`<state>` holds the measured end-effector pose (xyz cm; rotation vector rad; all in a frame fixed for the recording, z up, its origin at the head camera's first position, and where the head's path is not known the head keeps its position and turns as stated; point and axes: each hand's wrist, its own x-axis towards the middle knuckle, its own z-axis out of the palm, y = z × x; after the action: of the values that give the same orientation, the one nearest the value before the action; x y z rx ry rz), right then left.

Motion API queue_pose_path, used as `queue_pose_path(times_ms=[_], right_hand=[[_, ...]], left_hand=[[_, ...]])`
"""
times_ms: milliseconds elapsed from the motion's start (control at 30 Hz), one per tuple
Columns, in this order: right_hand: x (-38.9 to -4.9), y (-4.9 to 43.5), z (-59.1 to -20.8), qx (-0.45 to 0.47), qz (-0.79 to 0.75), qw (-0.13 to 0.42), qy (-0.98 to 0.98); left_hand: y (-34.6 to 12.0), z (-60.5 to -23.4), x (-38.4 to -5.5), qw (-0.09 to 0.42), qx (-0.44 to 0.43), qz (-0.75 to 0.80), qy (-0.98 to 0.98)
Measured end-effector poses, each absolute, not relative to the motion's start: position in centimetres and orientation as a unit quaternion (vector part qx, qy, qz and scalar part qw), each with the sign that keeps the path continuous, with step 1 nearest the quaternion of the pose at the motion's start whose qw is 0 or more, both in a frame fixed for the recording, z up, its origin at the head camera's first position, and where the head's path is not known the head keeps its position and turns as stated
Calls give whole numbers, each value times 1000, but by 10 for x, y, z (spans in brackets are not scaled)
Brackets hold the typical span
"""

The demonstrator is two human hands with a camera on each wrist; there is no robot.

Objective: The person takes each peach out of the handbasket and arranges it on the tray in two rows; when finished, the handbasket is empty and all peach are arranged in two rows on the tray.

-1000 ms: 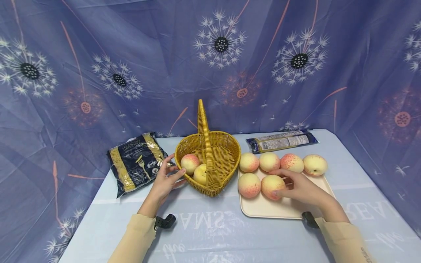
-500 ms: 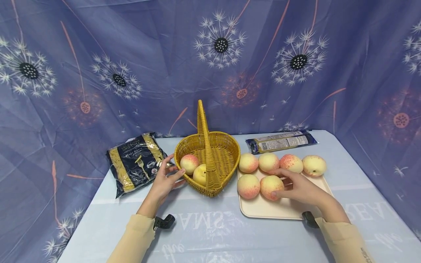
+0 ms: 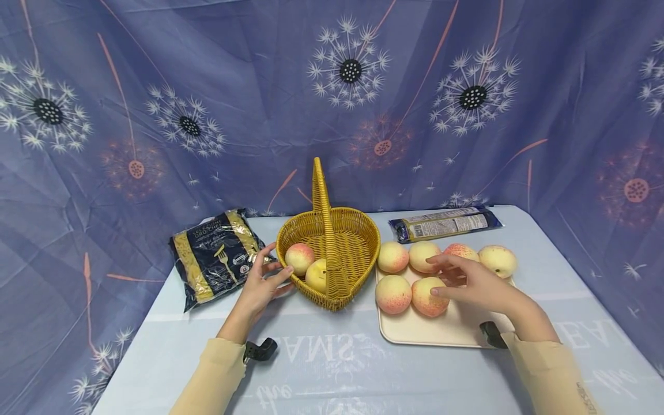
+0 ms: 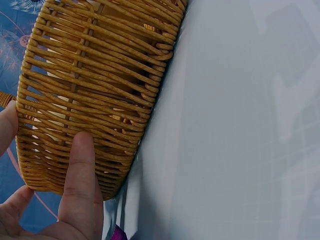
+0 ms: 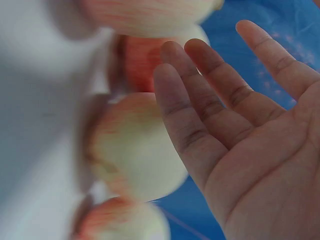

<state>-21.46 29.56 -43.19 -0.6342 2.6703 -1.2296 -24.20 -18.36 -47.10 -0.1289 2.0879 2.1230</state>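
My left hand (image 3: 263,282) is at the left side of a golden wicker basket (image 3: 358,242) with a tall handle. Its fingertips touch the woven wall and rim, and in the left wrist view one straight finger (image 4: 80,175) lies along the wicker wall (image 4: 95,85). Two peaches (image 3: 300,257) lie inside, one partly behind the handle. Over a cream tray (image 3: 415,334) of several peaches, my right hand (image 3: 479,285) hovers just right of the front-row peach (image 3: 427,302), thumb overlapping it in the head view. The right wrist view shows its palm bare and fingers (image 5: 172,90) extended beside the peaches.
A dark pasta bag (image 3: 215,256) lies left of the basket. Behind the tray is a long blue packet (image 3: 446,223). A blue dandelion-print curtain (image 3: 259,115) hangs at the back of the pale-blue covered table (image 3: 321,369).
My right hand has lifted slightly and drawn back to the right from the front-row peach, its fingers loosening off it. That peach stays on the tray, and my left hand stays at the basket.
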Motion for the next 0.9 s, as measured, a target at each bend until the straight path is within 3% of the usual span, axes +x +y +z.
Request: queue_pose_path(times_ms=[400, 667, 900], right_hand=[[-281, 227, -366, -288, -392, 105, 867], [-323, 151, -366, -337, -358, 191, 850], [-335, 106, -379, -351, -319, 249, 844]], left_hand=[[-185, -473, -243, 79, -44, 711, 697], [-184, -474, -243, 77, -40, 717, 692], [-185, -473, -242, 78, -43, 716, 692]])
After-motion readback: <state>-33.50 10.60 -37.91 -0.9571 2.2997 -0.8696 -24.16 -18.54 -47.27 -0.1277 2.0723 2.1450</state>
